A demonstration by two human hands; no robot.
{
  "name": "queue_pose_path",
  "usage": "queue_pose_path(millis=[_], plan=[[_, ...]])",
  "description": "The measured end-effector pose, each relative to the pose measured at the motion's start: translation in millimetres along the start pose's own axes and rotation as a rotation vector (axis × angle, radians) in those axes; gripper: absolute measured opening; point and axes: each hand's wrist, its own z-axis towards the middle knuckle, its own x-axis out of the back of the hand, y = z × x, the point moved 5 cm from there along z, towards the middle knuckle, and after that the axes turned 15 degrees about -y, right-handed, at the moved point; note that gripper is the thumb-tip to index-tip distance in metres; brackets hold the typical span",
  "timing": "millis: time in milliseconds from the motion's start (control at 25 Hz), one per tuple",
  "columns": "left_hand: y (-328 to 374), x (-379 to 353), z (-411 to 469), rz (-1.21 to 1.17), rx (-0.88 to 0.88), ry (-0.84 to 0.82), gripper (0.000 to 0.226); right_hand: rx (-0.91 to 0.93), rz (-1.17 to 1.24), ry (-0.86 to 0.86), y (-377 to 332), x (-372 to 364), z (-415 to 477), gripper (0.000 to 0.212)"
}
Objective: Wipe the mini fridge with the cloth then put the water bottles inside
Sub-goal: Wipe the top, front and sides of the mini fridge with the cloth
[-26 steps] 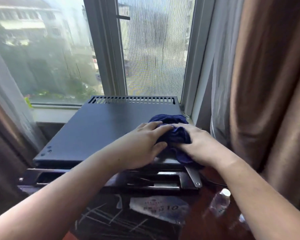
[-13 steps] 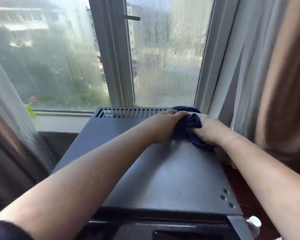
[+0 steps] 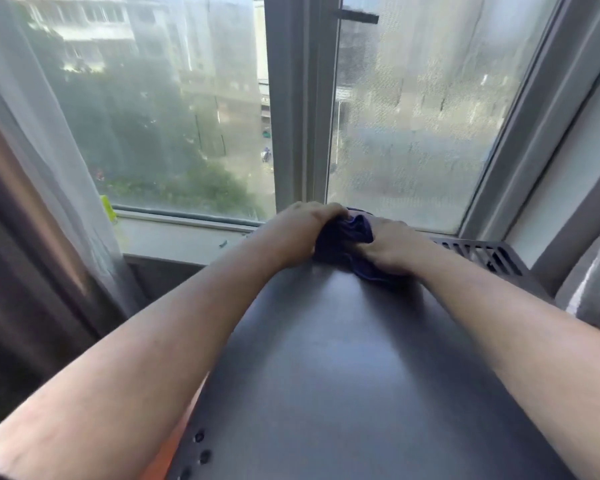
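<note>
The mini fridge's flat dark grey top fills the lower middle of the head view, with a vent grille at its far right edge. A bunched dark blue cloth lies on the far edge of that top, by the window. My left hand grips the cloth from the left with curled fingers. From the right, my right hand holds the same cloth, pressing it down on the fridge. No water bottles are in view.
A window with a grey frame stands right behind the fridge, with a white sill at the left. Sheer and brown curtains hang at the left; more curtain and a wall close the right side.
Both hands have slid the cloth along the back edge of the fridge top, from the far right corner leftward toward the middle. The view has leaned further in, so the bottle has dropped out of sight.
</note>
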Motion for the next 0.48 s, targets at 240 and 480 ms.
queue_pose_path(millis=[240,480], plan=[[-54,10,-68,-0.161,0.072,0.061,0.059,0.035,-0.133,0.033,-63,-40,27,0.052],[-10,-7,-137,-0.096,-0.025,0.037,0.060,0.065,-0.102,0.033,-74,-63,-62,0.052]])
